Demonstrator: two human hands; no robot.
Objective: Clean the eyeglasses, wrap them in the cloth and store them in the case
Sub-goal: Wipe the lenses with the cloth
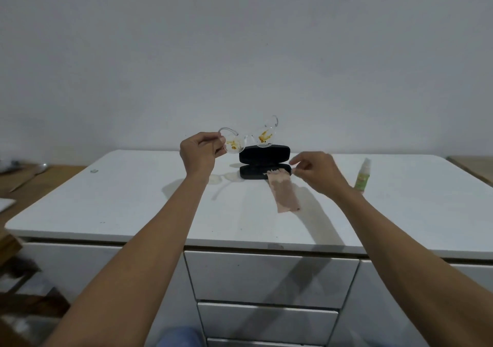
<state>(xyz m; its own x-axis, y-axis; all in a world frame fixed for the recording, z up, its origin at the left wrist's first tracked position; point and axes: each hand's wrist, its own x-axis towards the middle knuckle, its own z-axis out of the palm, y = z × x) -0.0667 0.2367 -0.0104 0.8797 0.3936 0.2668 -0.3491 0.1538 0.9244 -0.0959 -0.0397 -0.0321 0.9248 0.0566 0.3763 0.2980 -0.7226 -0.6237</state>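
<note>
1. My left hand (198,152) pinches the eyeglasses (248,137) by one end, held above the counter (106,200); both lenses carry brown smears.
2. My right hand (316,172) hovers with loosely curled fingers, holding nothing, just at 3 o'clock of the cloth (284,190).
3. The cloth trails out of the open case (264,162); I should grip it firmly.
4. I would use the spray bottle (362,174), at 3 o'clock, before wiping.

plain wall (240,40), white drawer cabinet (266,280)

Case (264,161) w/ cloth (284,192) blocks tabletop (133,200) center; bottle (362,174) far right; bare space left & front.
</note>
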